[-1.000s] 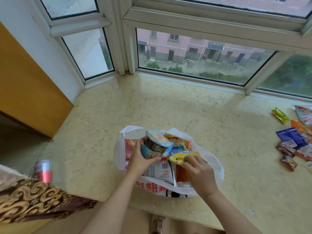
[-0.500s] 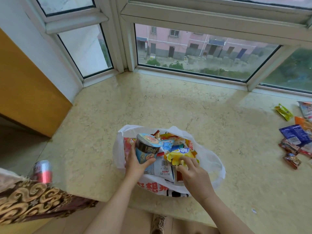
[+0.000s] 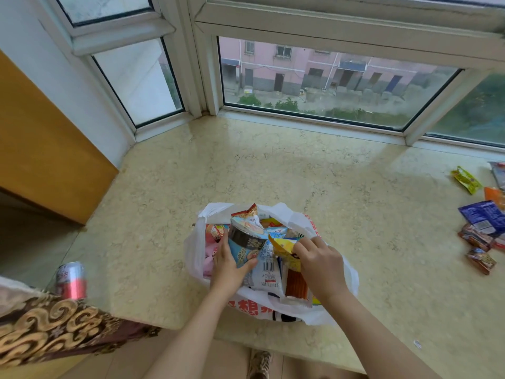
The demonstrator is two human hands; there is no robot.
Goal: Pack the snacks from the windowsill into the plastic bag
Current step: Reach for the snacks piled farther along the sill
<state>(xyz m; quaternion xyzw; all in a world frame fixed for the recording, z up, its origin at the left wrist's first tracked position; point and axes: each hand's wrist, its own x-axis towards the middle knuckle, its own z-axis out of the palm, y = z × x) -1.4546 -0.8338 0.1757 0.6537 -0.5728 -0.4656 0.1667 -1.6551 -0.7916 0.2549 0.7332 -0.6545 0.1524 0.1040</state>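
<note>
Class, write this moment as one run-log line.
left hand: grips cup | right hand: pinches yellow packet | plastic bag: full | loose snacks: unpacked, sill's right

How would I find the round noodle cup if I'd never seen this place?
Look at the white plastic bag near the front edge of the yellow marble windowsill. The round blue-and-black noodle cup sits tilted at the bag's left side, gripped by the left hand. Everything around it is a flat packet; only it is a cylinder with a lid.

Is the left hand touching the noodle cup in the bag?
Touching. The head view shows the left hand wrapped around the noodle cup, thumb against its front.
</note>
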